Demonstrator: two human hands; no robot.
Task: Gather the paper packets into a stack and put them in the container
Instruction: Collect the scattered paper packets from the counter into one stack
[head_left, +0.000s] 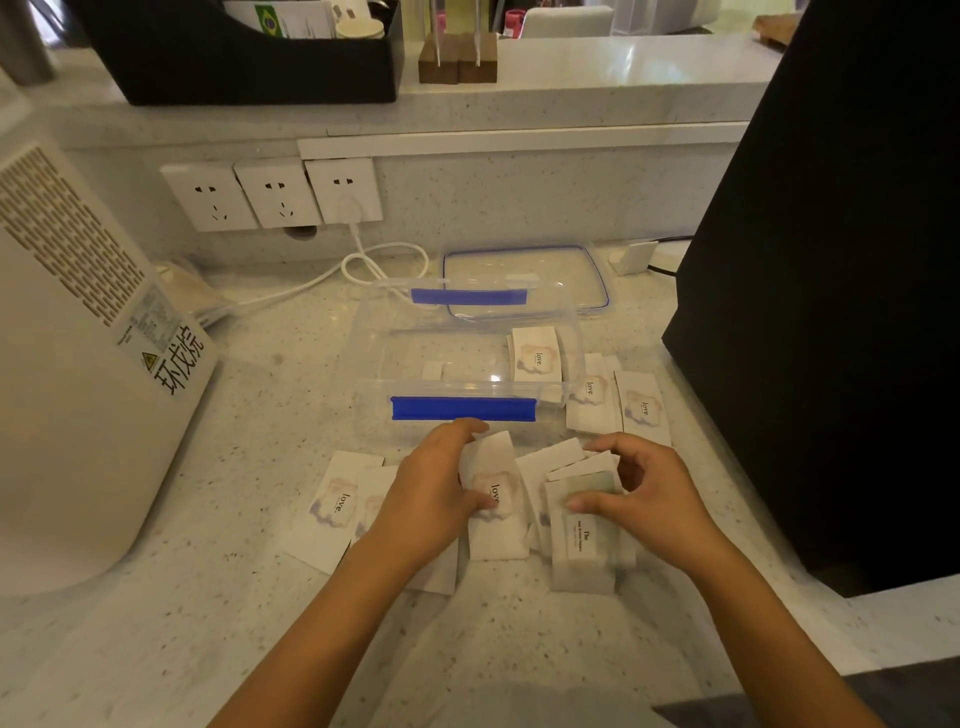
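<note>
Packets: white paper packets (498, 499) printed "love", scattered at lower centre of the frame in front of the container; two more (615, 402) lie at centre right beside it, and one (535, 356) shows through its right end, inside as far as can be judged.
Counter: speckled pale counter (249, 415) bearing everything.
Container: clear plastic container (462, 358) with blue clips, open, mid-frame; its lid (524, 278) lies flat just behind.
Left hand: left hand (436, 493) closed on one packet, thumb over its printed face, fingers curled behind its top edge.
Right hand: right hand (644, 493) pinching a small fanned bundle (584, 512), thumb on top.
Step in hand, judged: merging the single packet with the bundle.
Doing it well: lay the single flat on the bundle, same way up; then tap the long edges on the counter to square the fan before collecting the packets (337, 506) at lower left.
Risk: a loose pinch may let the thin sheets slide apart.
Hidden: the left forearm covers parts of the lower-left packets, so their count is unclear; the bundle's count cannot be told.
Hard to read: small print on the bundle's top packet; two small white shapes seen through the container's near wall, unidentified.
</note>
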